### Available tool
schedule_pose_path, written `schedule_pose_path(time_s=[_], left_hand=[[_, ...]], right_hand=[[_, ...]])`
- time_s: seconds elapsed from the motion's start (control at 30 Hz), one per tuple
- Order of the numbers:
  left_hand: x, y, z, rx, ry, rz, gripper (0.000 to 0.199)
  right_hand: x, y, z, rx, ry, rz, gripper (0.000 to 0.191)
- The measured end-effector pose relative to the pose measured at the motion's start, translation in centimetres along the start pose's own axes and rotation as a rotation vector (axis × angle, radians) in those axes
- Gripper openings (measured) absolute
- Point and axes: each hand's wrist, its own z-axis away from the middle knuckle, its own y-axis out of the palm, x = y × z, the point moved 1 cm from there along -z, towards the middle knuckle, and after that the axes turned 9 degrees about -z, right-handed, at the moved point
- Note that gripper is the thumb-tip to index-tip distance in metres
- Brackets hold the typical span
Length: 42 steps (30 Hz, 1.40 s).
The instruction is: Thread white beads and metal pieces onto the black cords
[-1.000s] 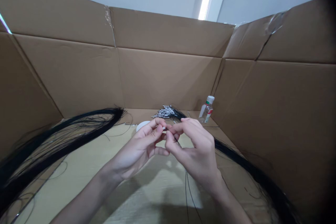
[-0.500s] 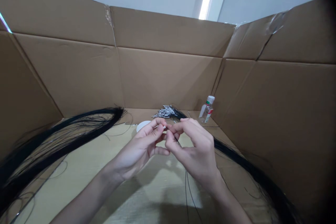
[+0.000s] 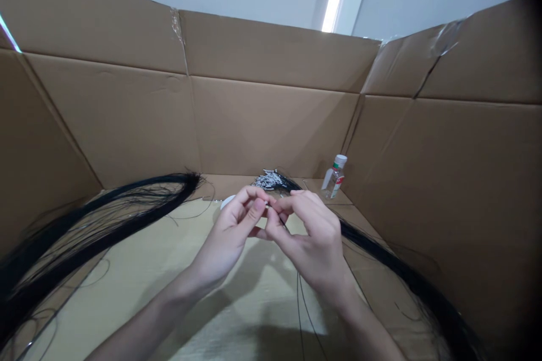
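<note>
While thin black strands [image 3: 301, 307] are hanging below both palms, the left hand [image 3: 231, 234] and right hand [image 3: 315, 242] are meeting fingertip to fingertip above the cardboard floor [image 3: 139, 271]; both are pinching a tiny pale bead [image 3: 266, 203] between curled fingers.

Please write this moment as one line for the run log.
left hand: pinches small white piece | right hand: pinches thin black strands | fingertips meet | black strand bundle lies left
</note>
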Motion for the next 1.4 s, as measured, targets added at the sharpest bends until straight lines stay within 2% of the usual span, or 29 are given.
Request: schedule_pose_path(time_s=[0.13,0.2,0.37,0.53,0.67,0.77,0.87,1.17,1.4], left_hand=[[0.3,0.3,0.1,-0.032,-0.007,0.036,0.018],[0.3,0.3,0.1,-0.053,0.002,0.027,0.019],[0.1,-0.2,-0.2,-0.149,0.134,-0.157,0.017],[0.1,-0.6,-0.2,-0.175,0.171,-0.207,0.017],[-0.1,-0.6,-0.1,-0.216,0.150,-0.143,0.017],[-0.2,-0.5,-0.1,-0.201,0.078,-0.051,0.018],[-0.3,-0.4,0.0,-0.173,0.046,-0.036,0.021],[0.1,-0.7,0.0,-0.136,0.120,-0.160,0.018],[0.0,-0.7,0.1,-0.118,0.125,-0.179,0.015]], right_hand=[[-0.2,0.2,0.0,0.014,0.001,-0.044,0.015],[-0.1,0.2,-0.2,0.016,0.058,-0.090,0.012],[0.1,0.0,-0.3,-0.017,0.197,-0.213,0.010],[0.1,-0.1,-0.3,-0.016,0.318,-0.315,0.007],[0.4,-0.4,-0.5,-0.005,0.253,-0.289,0.011],[0.7,-0.7,-0.6,0.006,0.203,-0.232,0.015],[0.7,-0.8,-0.7,0.021,0.218,-0.270,0.017],[0.7,-0.9,-0.6,0.068,0.237,-0.305,0.018],[0.6,-0.9,-0.6,0.083,0.248,-0.308,0.019]])
